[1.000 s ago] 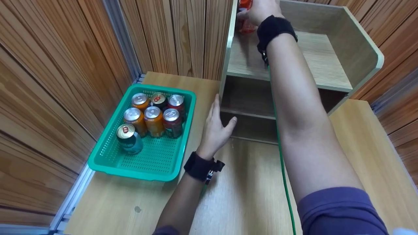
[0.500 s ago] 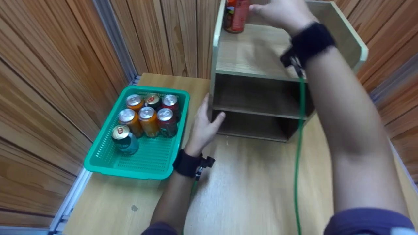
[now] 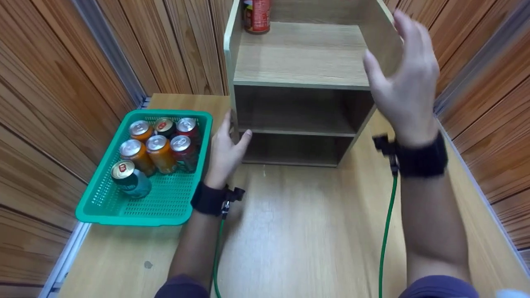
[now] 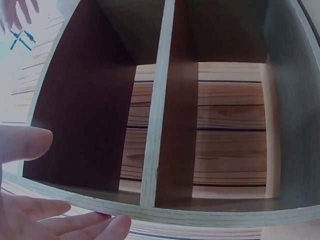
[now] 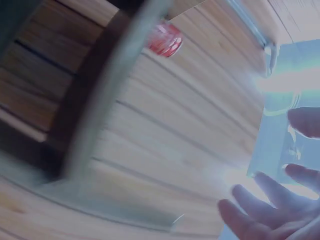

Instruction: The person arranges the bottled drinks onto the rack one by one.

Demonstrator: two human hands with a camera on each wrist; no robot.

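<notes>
A red can (image 3: 256,15) stands at the back left of the top shelf of a wooden shelf unit (image 3: 301,78); the right wrist view shows the red can (image 5: 164,39) blurred. My right hand (image 3: 403,82) hangs in the air before the unit's right side, fingers spread and empty, also blurred in the right wrist view (image 5: 280,210). My left hand (image 3: 225,149) rests flat against the unit's lower left side panel, fingers straight; the left wrist view shows those fingers (image 4: 65,220) along the panel's edge (image 4: 200,212).
A green plastic basket (image 3: 124,207) sits on the wooden table (image 3: 306,231) left of the unit, with several orange, red and green cans (image 3: 159,142) upright in its far half. Wooden walls close in on both sides. Green cables run along both forearms.
My right hand has let go of the red can on the top shelf and drawn back to the right, now empty. The left hand stays on the unit's side.
</notes>
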